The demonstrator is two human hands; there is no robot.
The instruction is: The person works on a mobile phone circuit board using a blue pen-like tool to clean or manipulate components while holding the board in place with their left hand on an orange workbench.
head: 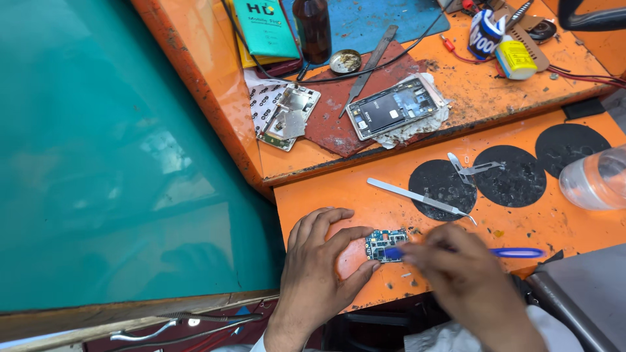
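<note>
Left hand [316, 261] is pinching the small circuit board [385, 244] flat on the orange counter [521, 215]. Right hand [456, 267], blurred, is gripping a blue brush [515, 253] at three o'clock. Hard scrubbing risks dislodging components or skidding the board.

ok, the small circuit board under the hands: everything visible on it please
The circuit board is small, roughly rectangular and blue-green, studded with tiny metallic and dark components. It lies flat on the lower orange bench, near the front edge. The left hand pins its left side with thumb and fingers. The right hand works a blue-handled brush against its right part; the brush head is blurred. Finer detail is too small to tell.
</note>
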